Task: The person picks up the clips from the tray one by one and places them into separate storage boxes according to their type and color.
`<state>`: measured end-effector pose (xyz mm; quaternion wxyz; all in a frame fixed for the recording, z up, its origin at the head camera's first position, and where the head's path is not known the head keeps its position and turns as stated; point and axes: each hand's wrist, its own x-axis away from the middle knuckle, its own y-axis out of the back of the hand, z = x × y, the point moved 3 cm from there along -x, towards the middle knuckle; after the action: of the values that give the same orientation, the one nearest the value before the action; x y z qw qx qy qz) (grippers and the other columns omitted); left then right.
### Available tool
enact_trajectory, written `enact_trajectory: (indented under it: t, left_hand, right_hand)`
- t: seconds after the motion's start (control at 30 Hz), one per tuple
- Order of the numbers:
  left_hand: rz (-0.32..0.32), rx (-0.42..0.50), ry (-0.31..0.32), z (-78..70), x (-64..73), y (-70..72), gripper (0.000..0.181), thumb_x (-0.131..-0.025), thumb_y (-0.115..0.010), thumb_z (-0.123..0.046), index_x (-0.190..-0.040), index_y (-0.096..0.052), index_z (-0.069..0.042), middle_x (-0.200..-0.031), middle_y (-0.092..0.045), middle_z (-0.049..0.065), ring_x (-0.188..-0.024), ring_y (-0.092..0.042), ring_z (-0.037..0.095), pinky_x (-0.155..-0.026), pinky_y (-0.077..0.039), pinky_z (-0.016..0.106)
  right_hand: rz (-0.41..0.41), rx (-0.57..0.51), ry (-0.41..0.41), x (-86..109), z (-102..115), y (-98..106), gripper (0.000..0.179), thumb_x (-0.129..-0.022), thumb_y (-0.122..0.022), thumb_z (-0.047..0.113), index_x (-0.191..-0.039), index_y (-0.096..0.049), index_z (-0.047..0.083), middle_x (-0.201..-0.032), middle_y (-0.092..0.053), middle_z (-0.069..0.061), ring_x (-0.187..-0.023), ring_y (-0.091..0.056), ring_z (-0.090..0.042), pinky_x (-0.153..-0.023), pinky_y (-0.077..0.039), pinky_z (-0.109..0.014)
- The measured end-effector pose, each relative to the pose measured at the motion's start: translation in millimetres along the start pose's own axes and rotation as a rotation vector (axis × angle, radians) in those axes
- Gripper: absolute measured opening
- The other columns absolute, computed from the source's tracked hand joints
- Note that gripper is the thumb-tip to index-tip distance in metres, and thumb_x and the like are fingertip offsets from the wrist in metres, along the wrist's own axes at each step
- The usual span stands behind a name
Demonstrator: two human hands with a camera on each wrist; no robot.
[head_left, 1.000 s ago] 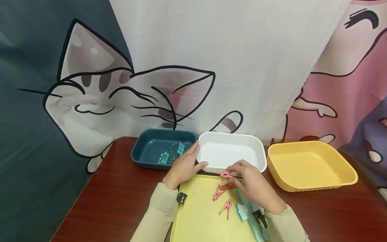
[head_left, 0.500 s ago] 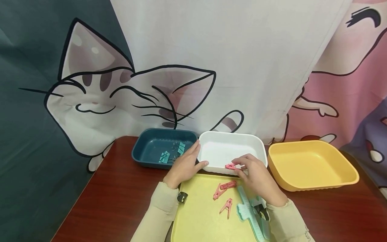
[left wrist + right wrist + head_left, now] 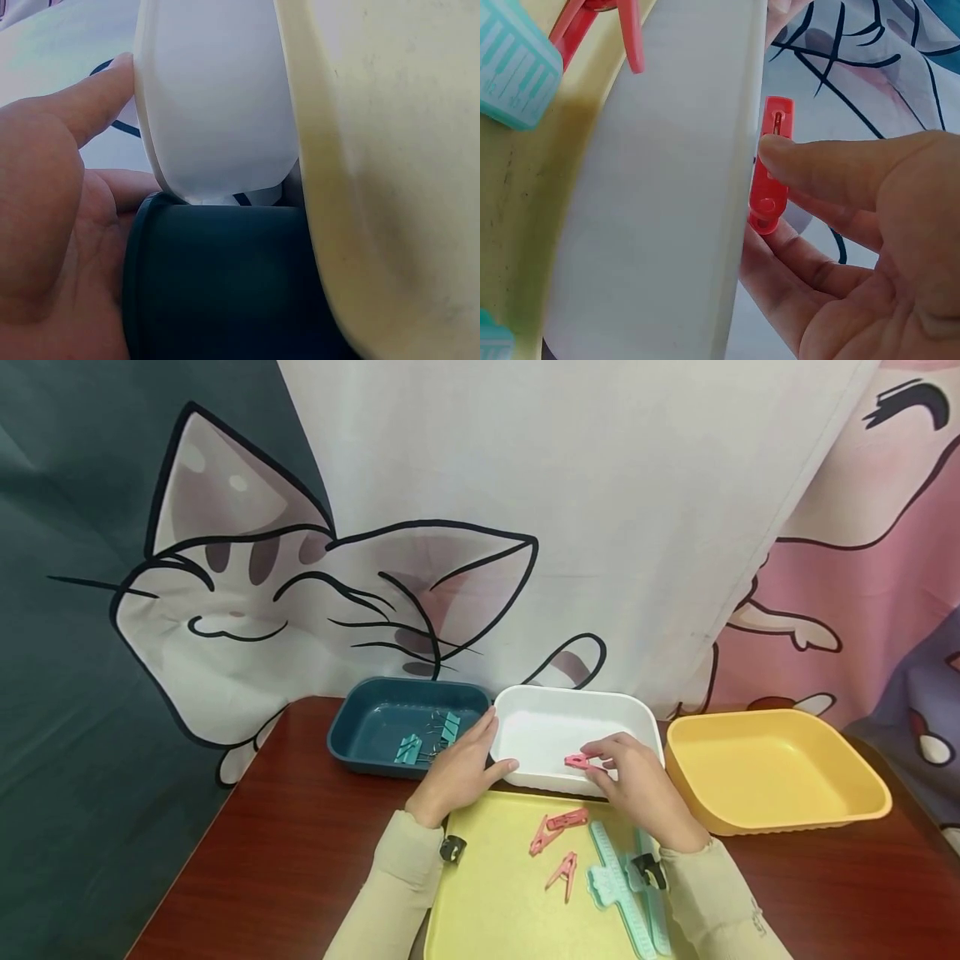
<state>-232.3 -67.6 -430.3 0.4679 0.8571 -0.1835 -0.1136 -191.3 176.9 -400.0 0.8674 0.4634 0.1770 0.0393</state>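
Note:
Between thumb and fingers, my right hand [image 3: 633, 785] pinches a pink clothespin [image 3: 577, 762] over the near side of the white tray [image 3: 517, 777]. The right wrist view shows the same red-pink clothespin [image 3: 771, 169] by the tray's rim. My left hand [image 3: 459, 770] has its fingers straight and rests where the white tray meets the dark blue tray [image 3: 352, 760]; its thumb touches the white rim in the left wrist view. Several more pink clothespins [image 3: 561, 872] lie on the yellow flat tray [image 3: 495, 902] in front.
Teal long-bar clips [image 3: 618, 893] lie on the right of the flat tray. Teal binder clips [image 3: 408, 750] sit in the blue tray. A deep yellow tray [image 3: 772, 777] stands at the right. A printed curtain [image 3: 600, 527] hangs behind the wooden table [image 3: 247, 860].
My right hand has lifted the pink clothespin from the flat tray's far edge and carried it forward over the white tray. The left hand has stayed in place.

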Motion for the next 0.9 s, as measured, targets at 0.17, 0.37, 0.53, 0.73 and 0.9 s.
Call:
enact_trajectory:
  t: [0.17, 0.37, 0.53, 0.73, 0.9]
  left_hand:
    - [0.001, 0.004, -0.002, 0.5, -0.1, -0.4, 0.08, -0.1, -0.06, -0.043, -0.158, -0.024, 0.0, -0.168, -0.015, 0.007, -0.151, -0.024, 0.029, -0.117, -0.029, 0.048]
    - [0.0, 0.012, 0.003, 0.8, 0.7, -0.1, 0.08, -0.1, -0.06, -0.043, -0.158, -0.024, -0.001, -0.168, -0.015, 0.007, -0.151, -0.024, 0.028, -0.117, -0.03, 0.048]
    - [-0.001, 0.01, -0.004, 0.5, 0.4, -0.2, 0.081, -0.1, -0.061, -0.043, -0.158, -0.023, 0.0, -0.167, -0.015, 0.008, -0.15, -0.024, 0.03, -0.117, -0.03, 0.048]
    - [0.001, 0.008, -0.002, -0.4, 0.6, 0.3, 0.081, -0.1, -0.06, -0.043, -0.158, -0.023, 0.0, -0.168, -0.015, 0.008, -0.151, -0.023, 0.03, -0.118, -0.029, 0.047]
    - [0.003, 0.006, -0.003, -0.7, 1.0, 0.8, 0.081, -0.1, -0.061, -0.043, -0.158, -0.023, 0.0, -0.168, -0.015, 0.008, -0.151, -0.023, 0.029, -0.117, -0.03, 0.047]
  right_hand:
    - [0.02, -0.013, -0.045, -2.7, -4.3, -1.4, 0.024, -0.088, -0.077, 0.005, -0.111, -0.073, 0.001, -0.111, -0.067, -0.015, -0.094, -0.065, -0.03, -0.08, -0.058, -0.045]
    - [0.041, -0.007, -0.068, -6.2, -9.7, -3.0, 0.025, -0.088, -0.076, 0.005, -0.112, -0.073, -0.001, -0.11, -0.067, -0.017, -0.095, -0.064, -0.031, -0.082, -0.056, -0.047]
    - [0.072, 0.001, -0.108, -8.2, -16.2, -4.7, 0.025, -0.09, -0.074, 0.006, -0.113, -0.072, -0.001, -0.114, -0.066, -0.018, -0.096, -0.064, -0.032, -0.083, -0.057, -0.047]
    - [0.082, 0.017, -0.102, -11.3, -22.0, -6.0, 0.022, -0.09, -0.073, 0.004, -0.111, -0.073, -0.001, -0.111, -0.067, -0.019, -0.095, -0.064, -0.031, -0.084, -0.056, -0.048]
    - [0.083, 0.025, -0.098, -15.0, -25.8, -6.4, 0.021, -0.088, -0.074, 0.003, -0.108, -0.074, -0.003, -0.107, -0.067, -0.02, -0.09, -0.062, -0.03, -0.081, -0.053, -0.047]
